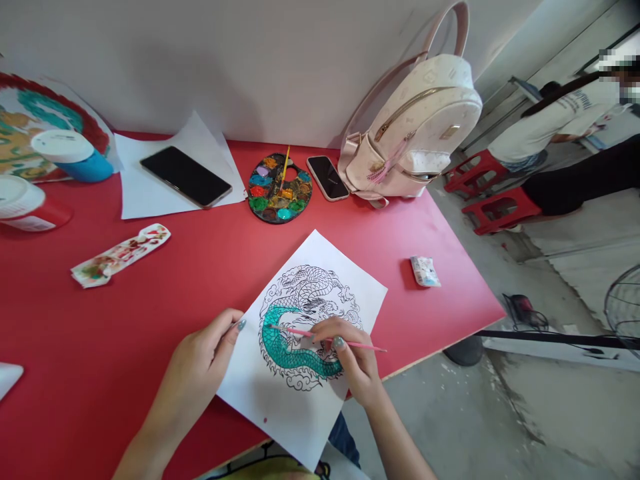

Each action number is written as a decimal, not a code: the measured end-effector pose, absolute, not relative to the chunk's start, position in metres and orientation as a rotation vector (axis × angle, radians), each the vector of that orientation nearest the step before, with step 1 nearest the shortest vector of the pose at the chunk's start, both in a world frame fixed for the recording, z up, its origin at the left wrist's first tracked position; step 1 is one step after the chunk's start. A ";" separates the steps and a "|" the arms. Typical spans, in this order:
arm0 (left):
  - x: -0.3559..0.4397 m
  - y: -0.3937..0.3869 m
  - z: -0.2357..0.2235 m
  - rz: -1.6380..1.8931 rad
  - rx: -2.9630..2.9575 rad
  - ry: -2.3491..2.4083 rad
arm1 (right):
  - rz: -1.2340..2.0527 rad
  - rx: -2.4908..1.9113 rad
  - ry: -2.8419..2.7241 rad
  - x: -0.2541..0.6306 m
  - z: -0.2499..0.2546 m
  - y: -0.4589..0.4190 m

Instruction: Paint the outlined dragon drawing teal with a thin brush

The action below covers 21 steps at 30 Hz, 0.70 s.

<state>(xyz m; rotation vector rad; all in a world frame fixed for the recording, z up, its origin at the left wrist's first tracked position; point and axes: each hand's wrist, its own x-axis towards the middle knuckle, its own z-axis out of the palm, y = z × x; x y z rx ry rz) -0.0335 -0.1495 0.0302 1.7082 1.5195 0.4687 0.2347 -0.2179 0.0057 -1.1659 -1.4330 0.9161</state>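
Observation:
A white sheet with a black-line dragon drawing (320, 280) lies at the table's front edge, its near corner jutting past it. Teal paint covers a curved band of the dragon's body. My left hand (213, 343) pinches the sheet's left edge between thumb and fingers. In my right hand (353, 353) is a thin pink paintbrush (295, 331), its tip touching the teal band at the left. Beyond the sheet sits a dark oval paint palette (270, 212) with several colours and a yellow-handled brush (285, 167) resting on it.
On the red table (200, 267) are a large phone (186, 176) on white paper, a smaller phone (327, 178), a pale backpack (415, 133), a paint-stained strip (123, 257), a small packet (425, 271), and blue (75, 157) and red (33, 207) paint bottles. People sit on red stools at right.

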 end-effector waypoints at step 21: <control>-0.035 -0.151 0.025 0.478 1.720 1.532 | 0.923 -1.084 -1.497 0.236 0.000 -0.218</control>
